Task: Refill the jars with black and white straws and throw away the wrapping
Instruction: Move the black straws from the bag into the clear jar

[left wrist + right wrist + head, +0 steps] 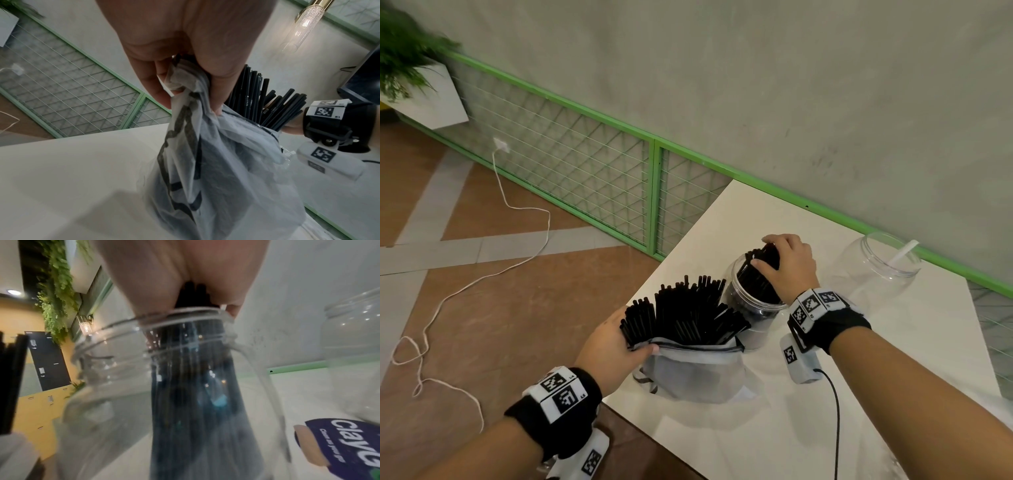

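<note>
Two jars stand on the table [859, 428] in the head view: the right hand [787, 265] grips black straws [760, 274] in the near jar [753, 308], the far jar [876, 270] holds one white straw [902, 255]. From the left wrist, the left hand [185, 53] pinches the wrapping [216, 162], more straws poking out. From the right wrist, fingers [152, 288] curl round straws at the jar's mouth.
</note>
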Motion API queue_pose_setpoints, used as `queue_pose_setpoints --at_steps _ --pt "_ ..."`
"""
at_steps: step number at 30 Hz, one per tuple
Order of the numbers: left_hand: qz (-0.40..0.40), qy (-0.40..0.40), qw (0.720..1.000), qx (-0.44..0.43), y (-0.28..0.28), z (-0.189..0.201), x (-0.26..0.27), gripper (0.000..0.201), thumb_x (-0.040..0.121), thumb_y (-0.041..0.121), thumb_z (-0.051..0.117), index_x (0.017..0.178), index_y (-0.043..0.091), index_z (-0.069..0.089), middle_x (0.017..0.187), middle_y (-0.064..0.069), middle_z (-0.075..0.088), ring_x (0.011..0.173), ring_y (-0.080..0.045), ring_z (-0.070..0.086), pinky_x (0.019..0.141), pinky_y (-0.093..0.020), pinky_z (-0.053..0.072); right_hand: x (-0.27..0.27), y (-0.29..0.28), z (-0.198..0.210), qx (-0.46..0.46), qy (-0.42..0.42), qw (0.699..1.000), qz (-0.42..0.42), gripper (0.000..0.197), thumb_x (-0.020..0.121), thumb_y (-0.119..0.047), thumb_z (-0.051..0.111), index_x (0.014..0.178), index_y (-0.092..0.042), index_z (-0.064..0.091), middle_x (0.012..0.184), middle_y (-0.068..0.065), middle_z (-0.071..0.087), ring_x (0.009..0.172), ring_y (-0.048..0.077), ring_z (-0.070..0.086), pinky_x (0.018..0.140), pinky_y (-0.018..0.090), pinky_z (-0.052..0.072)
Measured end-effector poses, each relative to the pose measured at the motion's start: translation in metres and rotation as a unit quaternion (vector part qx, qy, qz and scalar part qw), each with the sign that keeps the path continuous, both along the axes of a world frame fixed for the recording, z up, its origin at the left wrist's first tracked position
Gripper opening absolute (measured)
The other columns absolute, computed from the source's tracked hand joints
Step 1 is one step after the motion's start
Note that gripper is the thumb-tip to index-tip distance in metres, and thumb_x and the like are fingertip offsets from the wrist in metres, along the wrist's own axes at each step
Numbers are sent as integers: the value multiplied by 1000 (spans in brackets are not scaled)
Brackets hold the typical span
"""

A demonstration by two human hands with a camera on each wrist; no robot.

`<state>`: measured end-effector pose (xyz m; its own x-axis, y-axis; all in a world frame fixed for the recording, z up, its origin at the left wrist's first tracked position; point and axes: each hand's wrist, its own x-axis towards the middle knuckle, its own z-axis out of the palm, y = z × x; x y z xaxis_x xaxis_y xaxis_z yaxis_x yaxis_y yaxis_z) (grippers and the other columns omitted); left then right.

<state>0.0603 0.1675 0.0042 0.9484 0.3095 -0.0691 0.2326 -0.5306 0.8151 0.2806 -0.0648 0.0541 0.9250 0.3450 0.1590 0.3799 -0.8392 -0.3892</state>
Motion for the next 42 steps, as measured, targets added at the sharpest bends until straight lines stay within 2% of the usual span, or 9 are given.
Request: queue_pose_setpoints --at_steps 6,9,11,14,18,22,25,28,42 --pt "-8 -5 1000 8 0 -1 0 37 77 22 75 109 28 57 95 22 57 87 9 53 69 -6 38 -21 -10 14 155 -70 985 2 43 89 -46 57 126 -23 53 127 0 51 120 21 41 101 34 35" --pt "-4 -7 1000 8 1 -3 -1 38 78 22 75 111 27 57 95 23 57 86 10 52 69 -6 37 -63 -22 11 307 -54 950 28 22 88 -39 50 101 -25 60 100 -4 60 94 10 56 81 17 43" --pt "-1 -5 1000 6 1 -4 -2 37 77 22 75 110 27 57 93 23 57 85 10 53 67 -5 37 -98 -29 -8 332 25 942 48 12 86 -29 51 94 -32 60 94 -6 65 86 6 60 75 19 46" --pt "-3 -7 1000 8 1 -4 -3 37 77 22 75 109 26 57 94 22 58 84 9 53 67 -7 39 -137 -33 -39 280 144 946 81 40 79 -37 56 119 -37 53 118 -13 62 105 1 58 88 24 49" --pt "-8 -12 1000 10 -1 -4 -3 34 77 20 75 106 27 58 92 21 59 85 5 56 67 -8 40 -145 -11 -43 262 252 926 101 91 76 -40 76 149 -32 22 143 -14 41 129 0 42 103 9 33" --pt "-15 -12 1000 12 -5 -3 -6 34 76 18 76 104 25 58 93 19 58 89 -9 57 75 -22 44 -131 22 -47 292 251 919 80 104 59 -54 83 144 -43 24 141 -9 43 134 5 38 113 32 32" --pt "-7 -19 1000 1 -6 -2 -9 43 73 20 78 110 26 56 101 11 61 96 -12 58 84 -31 48 -127 35 -47 235 211 946 78 79 60 -53 84 129 -36 50 120 -3 55 123 13 44 107 43 40" --pt "1 -28 1000 -3 -3 -3 -12 52 69 29 81 114 29 55 108 9 60 99 -10 57 85 -30 47 -129 43 -30 180 146 966 113 42 69 -38 82 103 -21 64 94 -6 55 104 18 47 95 38 42" --pt "-5 -38 999 8 -7 5 -15 44 73 27 79 111 28 58 107 6 58 94 -9 54 81 -25 42 -130 29 -15 372 173 906 105 8 84 -13 71 81 -10 64 75 -3 63 73 5 59 71 12 45"
